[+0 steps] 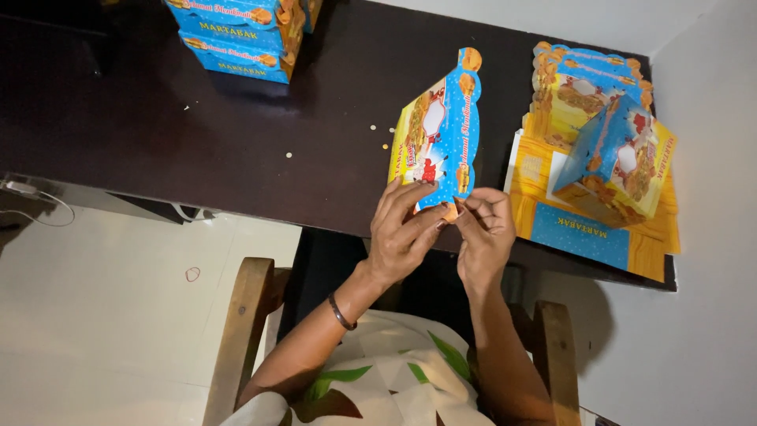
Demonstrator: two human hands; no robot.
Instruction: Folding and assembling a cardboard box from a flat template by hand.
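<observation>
Seen from above, a person seated in a wooden chair (240,331) works at a dark desk (236,134). Just right of the frame's centre, both hands meet at the near end of a flat blue and yellow printed carton blank (440,130) lying at the desk's near edge. The left hand (404,229) has its fingers pinched on the blank's lower edge; the right hand (485,229) grips the same end, fingers curled round a small tab. At upper right sits a half-folded carton (623,162) on a stack of flat blanks (583,229). Finished blue boxes (236,35) stand at upper left.
</observation>
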